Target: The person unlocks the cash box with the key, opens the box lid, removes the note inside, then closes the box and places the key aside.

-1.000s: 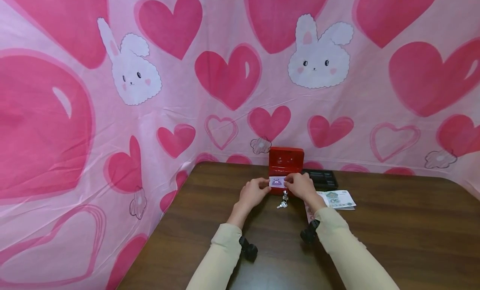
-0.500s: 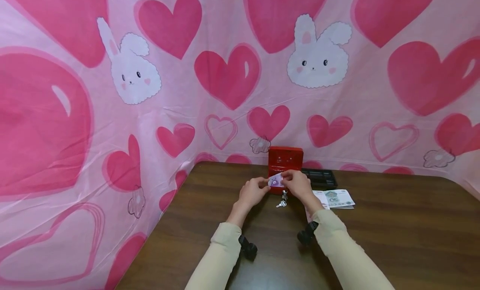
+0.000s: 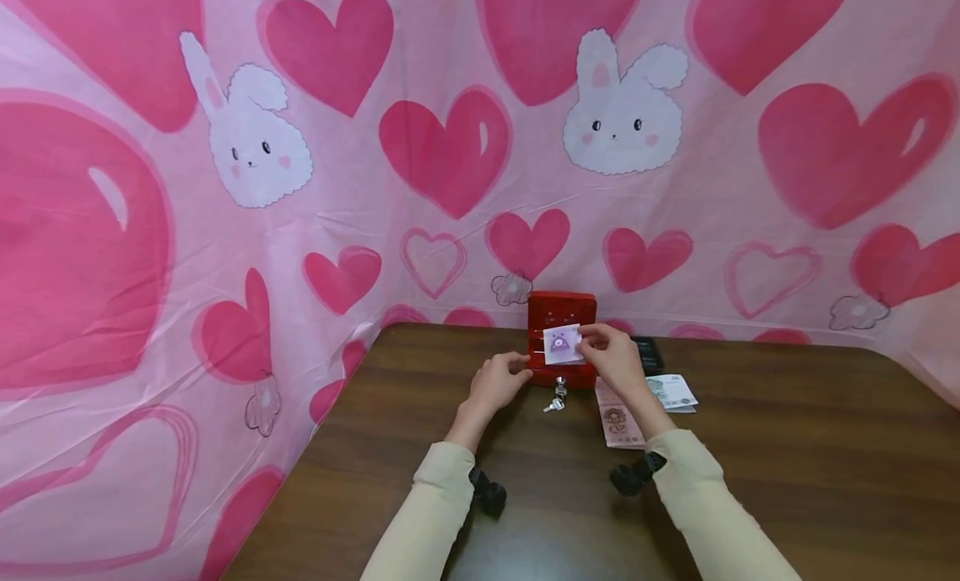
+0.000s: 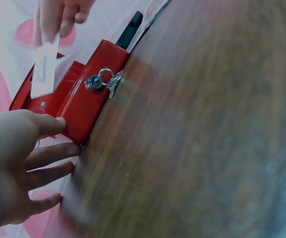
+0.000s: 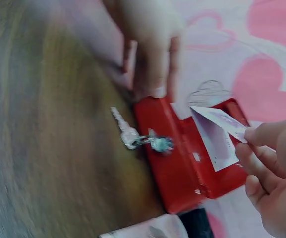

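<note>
A folded purple banknote (image 3: 557,345) is pinched at its right edge by my right hand (image 3: 613,358), above an open red cash box (image 3: 542,377). The right wrist view has the two halves of the note spread apart like a V, between thumb and fingers. My left hand (image 3: 497,386) is at the left end of the box. In the left wrist view its thumb (image 4: 51,124) touches the box's top edge, and the straight fingers spread down beside the end wall. From the lock on the box's front hang keys (image 4: 115,84) on a ring.
Right of the box lie a pink banknote (image 3: 621,427) and a green banknote (image 3: 675,389), partly behind my right forearm. A black tray (image 3: 649,353) stands behind them. The box's raised lid (image 3: 562,302) is close to a pink heart-print cloth (image 3: 435,264).
My right hand has lifted the purple banknote up and right, out of the left fingers. The left hand has let go of the note and stays at the box's left corner.
</note>
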The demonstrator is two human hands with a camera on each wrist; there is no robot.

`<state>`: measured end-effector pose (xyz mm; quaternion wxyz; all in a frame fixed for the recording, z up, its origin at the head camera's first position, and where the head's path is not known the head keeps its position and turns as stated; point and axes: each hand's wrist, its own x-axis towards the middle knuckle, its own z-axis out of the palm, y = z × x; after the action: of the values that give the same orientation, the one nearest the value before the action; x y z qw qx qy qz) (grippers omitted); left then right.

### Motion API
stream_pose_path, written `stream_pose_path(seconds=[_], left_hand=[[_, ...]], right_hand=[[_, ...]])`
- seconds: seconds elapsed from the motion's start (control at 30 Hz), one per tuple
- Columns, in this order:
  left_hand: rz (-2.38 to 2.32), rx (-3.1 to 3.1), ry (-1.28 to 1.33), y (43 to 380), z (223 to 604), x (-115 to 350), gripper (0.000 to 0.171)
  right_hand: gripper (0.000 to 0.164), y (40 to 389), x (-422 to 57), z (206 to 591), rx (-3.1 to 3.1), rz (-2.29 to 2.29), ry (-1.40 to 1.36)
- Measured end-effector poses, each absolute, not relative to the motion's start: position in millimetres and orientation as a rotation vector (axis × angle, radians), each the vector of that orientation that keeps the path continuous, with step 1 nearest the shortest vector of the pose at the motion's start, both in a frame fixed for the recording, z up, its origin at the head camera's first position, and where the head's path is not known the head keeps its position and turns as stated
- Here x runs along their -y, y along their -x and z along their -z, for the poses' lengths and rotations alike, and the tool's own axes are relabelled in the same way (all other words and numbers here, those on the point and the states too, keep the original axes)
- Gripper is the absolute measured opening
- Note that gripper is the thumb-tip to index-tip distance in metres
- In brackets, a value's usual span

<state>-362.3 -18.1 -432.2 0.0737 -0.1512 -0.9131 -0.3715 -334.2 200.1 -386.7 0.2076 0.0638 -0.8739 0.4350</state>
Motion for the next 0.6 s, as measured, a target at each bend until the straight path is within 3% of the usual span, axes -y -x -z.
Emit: stream_pose_path(seconds=[0.6], left_hand=[[1.094,2.749,0.423,362,433,18,0.032]], right_hand=[[0.05,301,-251,365,2.462,-1.369,-0.329]])
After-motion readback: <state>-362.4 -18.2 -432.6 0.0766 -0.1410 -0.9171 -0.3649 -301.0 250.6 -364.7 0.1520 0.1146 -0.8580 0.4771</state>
